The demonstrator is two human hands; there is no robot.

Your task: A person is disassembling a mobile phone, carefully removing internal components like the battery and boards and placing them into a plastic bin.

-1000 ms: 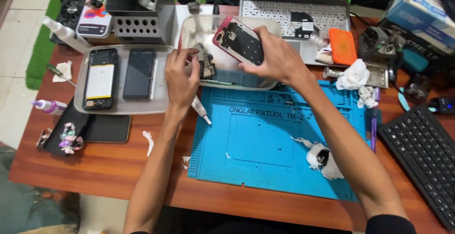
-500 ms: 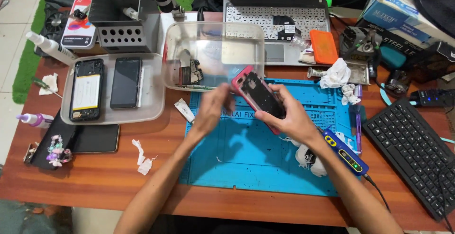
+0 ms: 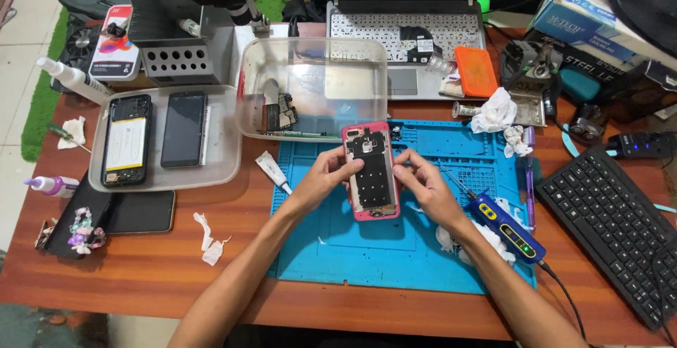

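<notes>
Both hands hold a pink phone [image 3: 371,172] with its back off, over the blue mat [image 3: 395,249]. The left hand [image 3: 326,175] pinches its left edge. The right hand [image 3: 422,182] pinches its right edge. A clear box [image 3: 314,59] sits at 12 o'clock, a blue tool [image 3: 508,227] at 3 o'clock.

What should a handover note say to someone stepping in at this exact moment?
Left hand and right hand both grip the opened pink phone, held above the blue mat.
Its back is off, so the black inner frame shows.
Loose boards lie in the clear tub behind it.
The blue powered tool lies on the mat by the right wrist.
Two other phones sit in the grey tray.
The phone remains open.
</notes>
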